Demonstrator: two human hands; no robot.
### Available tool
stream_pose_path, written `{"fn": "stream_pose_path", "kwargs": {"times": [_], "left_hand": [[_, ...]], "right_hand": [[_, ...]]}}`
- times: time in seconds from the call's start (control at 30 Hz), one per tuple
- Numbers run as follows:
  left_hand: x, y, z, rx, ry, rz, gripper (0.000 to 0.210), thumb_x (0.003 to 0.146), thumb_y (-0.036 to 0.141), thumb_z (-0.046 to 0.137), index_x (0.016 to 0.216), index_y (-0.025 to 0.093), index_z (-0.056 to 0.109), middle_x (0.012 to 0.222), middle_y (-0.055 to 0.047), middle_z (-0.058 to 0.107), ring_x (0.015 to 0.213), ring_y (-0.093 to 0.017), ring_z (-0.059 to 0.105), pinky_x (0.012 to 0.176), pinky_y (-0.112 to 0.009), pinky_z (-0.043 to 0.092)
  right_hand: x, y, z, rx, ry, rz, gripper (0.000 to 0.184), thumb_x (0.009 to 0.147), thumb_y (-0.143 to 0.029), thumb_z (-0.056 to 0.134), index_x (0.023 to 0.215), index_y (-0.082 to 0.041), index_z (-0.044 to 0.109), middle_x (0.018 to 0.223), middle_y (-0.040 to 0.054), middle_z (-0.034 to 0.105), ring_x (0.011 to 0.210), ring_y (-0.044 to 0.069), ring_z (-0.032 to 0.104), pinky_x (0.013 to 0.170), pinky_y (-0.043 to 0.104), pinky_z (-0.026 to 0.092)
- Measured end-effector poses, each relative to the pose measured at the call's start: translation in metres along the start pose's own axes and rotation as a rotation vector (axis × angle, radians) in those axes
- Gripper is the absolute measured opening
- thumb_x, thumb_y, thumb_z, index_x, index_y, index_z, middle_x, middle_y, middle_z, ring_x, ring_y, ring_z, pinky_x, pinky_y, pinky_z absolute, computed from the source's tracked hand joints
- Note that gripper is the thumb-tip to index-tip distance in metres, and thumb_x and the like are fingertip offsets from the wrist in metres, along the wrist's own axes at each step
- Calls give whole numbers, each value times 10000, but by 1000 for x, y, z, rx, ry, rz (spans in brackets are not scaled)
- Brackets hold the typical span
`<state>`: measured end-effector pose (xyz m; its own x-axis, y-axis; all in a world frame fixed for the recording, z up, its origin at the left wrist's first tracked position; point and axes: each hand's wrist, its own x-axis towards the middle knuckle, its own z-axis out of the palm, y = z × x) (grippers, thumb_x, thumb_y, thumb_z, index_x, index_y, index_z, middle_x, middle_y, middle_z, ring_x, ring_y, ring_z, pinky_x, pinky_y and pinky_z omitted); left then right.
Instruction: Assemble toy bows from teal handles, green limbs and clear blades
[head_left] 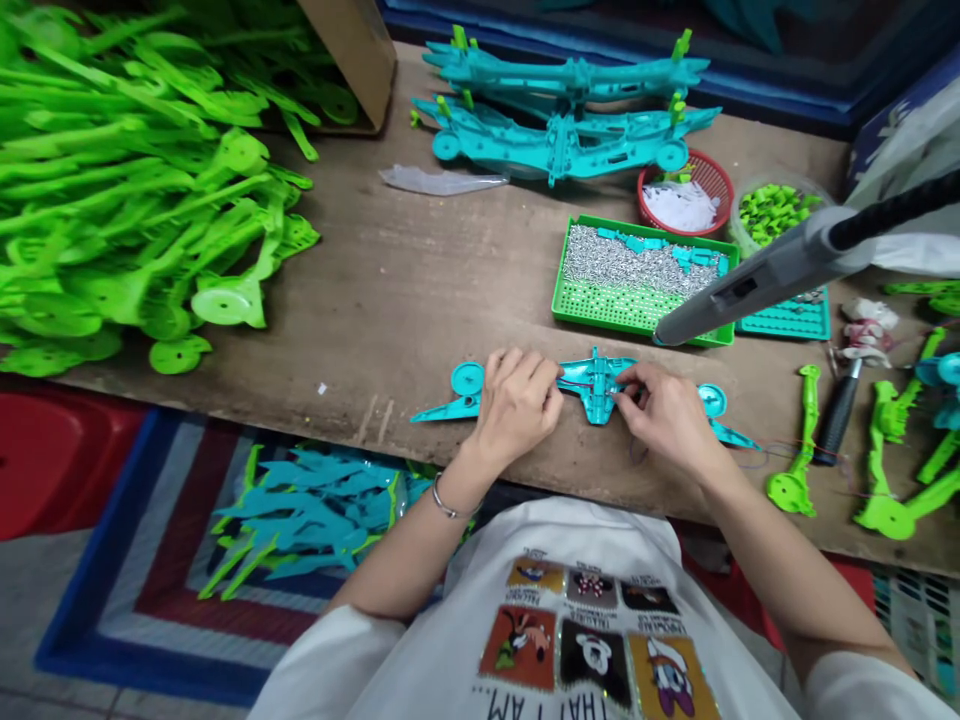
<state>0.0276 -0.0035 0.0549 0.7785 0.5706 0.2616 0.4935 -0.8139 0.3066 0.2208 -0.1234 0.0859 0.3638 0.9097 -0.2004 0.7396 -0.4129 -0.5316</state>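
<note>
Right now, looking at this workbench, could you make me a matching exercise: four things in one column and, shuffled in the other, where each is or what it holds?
1. Blue part
2. Red basket
3. Green tray
4. Black tool handle

A. Holds many small silver pieces
B. Lies between bright green parts
C. Under the left hand and right hand
D. Holds white pieces

Pairs: 1-C, 2-D, 3-A, 4-B

The one view looks from the person's head, facing forward and steeply down across the worktop [450, 265]; it hangs close above the near edge, with the shirt [570, 535] nearest, the left hand [519, 400] and right hand [666, 412] just past that edge; its reach takes in the far edge.
</note>
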Motion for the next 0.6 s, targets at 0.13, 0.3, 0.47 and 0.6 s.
{"fn": "stream_pose_path", "kwargs": {"times": [0.13,0.3,0.47,0.6], "left_hand": [[-4,-4,6,-123,3,-59,142,928,145,520,900,198,648,890,-55,670,892,-237,567,826,-396,390],[-7,-7,8,-188,-2,-54,146,931,181,524,913,209,667,886,-62,667,901,-239,573,830,-398,396],[-11,-6,12,-251,61,-71,160,939,185,510,910,213,665,863,-62,665,904,-231,592,862,-399,422],[-15,-6,16,-272,115,-43,144,916,179,520,909,210,660,844,-57,664,892,-227,590,907,-409,446]], "right_hand": [[6,5,-10,-112,87,-111,298,856,-285,633,1129,-176,685,1103,127,705,1071,309,615,955,425,450],[20,14,-12,-119,-27,-82,463,835,-315,645,1274,-169,641,1227,150,658,1153,335,577,1036,482,426],[25,13,-10,48,-184,-16,489,803,-308,687,1280,-213,636,1238,107,673,1158,286,618,1011,419,466],[27,10,-5,55,-206,18,475,771,-253,677,1240,-200,626,1258,99,694,1129,272,644,961,385,479]]}}
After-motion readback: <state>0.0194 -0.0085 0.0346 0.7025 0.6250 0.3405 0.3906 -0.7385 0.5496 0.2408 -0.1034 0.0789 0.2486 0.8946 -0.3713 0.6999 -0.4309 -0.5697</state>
